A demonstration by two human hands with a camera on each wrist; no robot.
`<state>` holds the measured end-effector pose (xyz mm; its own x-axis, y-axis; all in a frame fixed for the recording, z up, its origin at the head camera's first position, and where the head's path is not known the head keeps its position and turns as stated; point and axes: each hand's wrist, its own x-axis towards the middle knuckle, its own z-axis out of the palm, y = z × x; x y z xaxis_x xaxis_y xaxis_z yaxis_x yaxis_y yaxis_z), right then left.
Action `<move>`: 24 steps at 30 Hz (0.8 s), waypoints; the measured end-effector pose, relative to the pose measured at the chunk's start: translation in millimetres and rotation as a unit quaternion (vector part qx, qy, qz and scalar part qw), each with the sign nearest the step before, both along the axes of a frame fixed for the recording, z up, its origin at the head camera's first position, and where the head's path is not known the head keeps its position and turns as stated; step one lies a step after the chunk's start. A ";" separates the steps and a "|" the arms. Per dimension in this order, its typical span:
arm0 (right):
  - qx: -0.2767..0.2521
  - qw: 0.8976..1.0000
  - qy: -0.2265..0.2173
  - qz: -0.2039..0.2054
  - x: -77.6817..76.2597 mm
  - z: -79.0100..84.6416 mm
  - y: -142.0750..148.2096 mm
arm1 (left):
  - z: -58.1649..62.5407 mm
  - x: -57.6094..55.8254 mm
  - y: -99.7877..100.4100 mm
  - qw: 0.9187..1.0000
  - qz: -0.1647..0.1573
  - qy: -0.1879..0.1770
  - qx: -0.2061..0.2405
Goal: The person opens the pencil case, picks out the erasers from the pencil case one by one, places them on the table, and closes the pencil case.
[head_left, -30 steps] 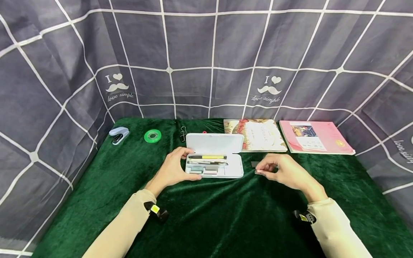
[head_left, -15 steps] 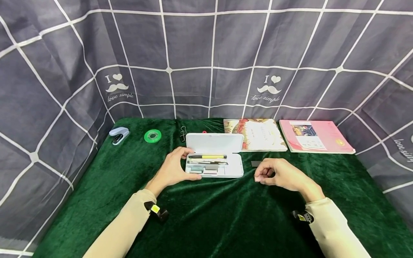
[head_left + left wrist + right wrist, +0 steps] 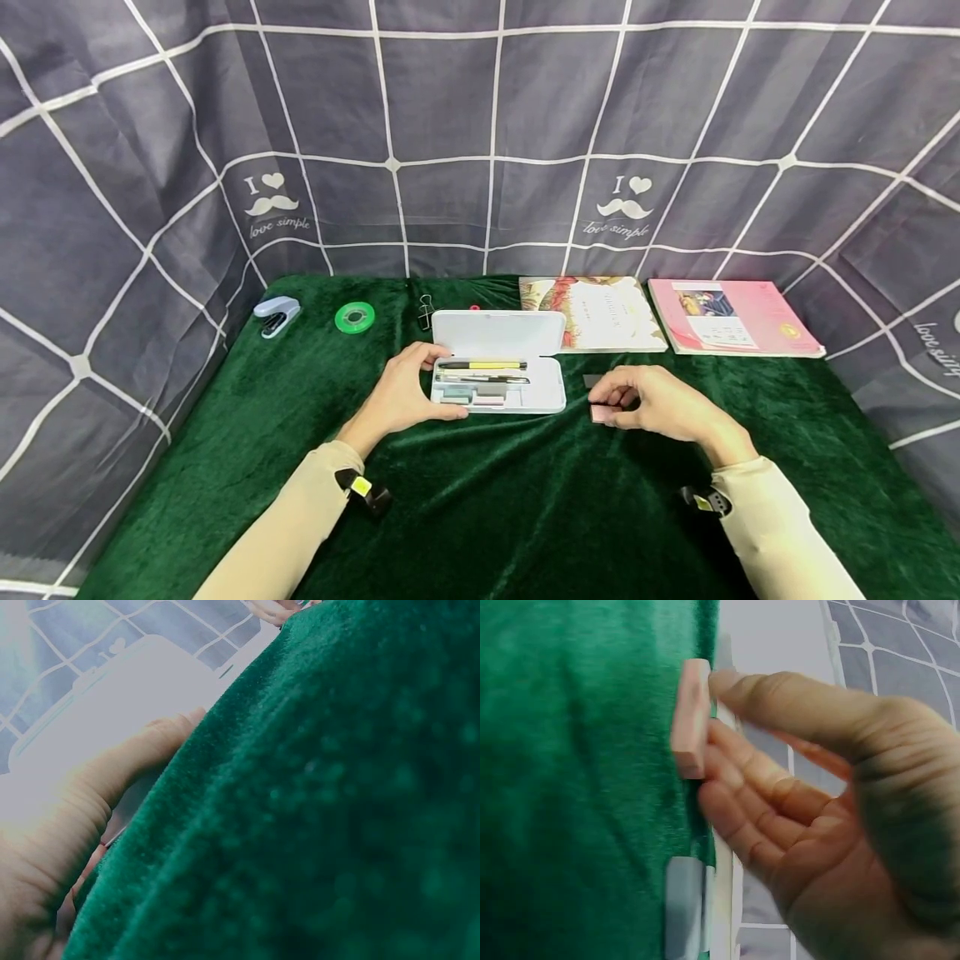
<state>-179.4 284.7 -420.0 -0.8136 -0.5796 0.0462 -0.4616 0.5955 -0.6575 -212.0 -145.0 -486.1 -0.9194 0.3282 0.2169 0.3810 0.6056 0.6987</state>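
Observation:
An open white pencil case (image 3: 542,387) stands in the middle of the cloth, lid (image 3: 498,332) raised. It contains a yellow-and-black pen (image 3: 487,365), a dark-tipped pen (image 3: 487,379) and small eraser-like blocks (image 3: 490,393). My left hand (image 3: 401,387) grips the case's left end, thumb along the front edge and fingers behind. To the right of the case, my right hand (image 3: 660,404) pinches a small pink block, seemingly an eraser (image 3: 601,414), at its edge; thumb and fingertips touch it in the right wrist view. A grey flat block (image 3: 684,907) lies beyond, partly hidden from the head view.
Behind the case are a black binder clip (image 3: 426,312) and a partly hidden red item (image 3: 475,307). Green tape (image 3: 355,317) and a pale stapler (image 3: 277,315) lie left. A floral book (image 3: 600,317) and a pink book (image 3: 738,318) lie at the back right.
My right hand has come slightly lower and nearer with the pink eraser, and more of the eraser now shows. The left hand and the pencil case have stayed put.

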 end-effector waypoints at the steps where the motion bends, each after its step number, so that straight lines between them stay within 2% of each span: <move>1: -0.005 1.000 0.006 -0.006 -1.1 2.2 -0.9 | 0.1 -0.1 0.2 1.000 0.000 -0.003 0.000; 4: -0.029 0.999 0.026 -0.026 -5.7 8.7 -8.4 | 0.7 0.1 -0.2 1.000 -0.002 -0.005 -0.002; 8: -0.070 0.996 0.040 -0.030 -14.7 17.2 -34.0 | 1.5 1.5 -3.2 1.000 0.001 -0.005 -0.003; 13: -0.090 0.994 0.065 0.003 -27.1 23.1 -81.7 | 1.6 2.1 -5.2 1.000 0.003 -0.004 -0.001; 18: -0.055 0.993 0.094 0.048 -33.8 17.1 -124.8 | 0.7 1.2 -3.7 1.000 -0.001 0.000 0.002; 24: 0.019 0.990 0.118 0.079 -34.8 3.1 -149.4 | 0.7 -0.3 -2.2 1.000 -0.009 0.012 0.003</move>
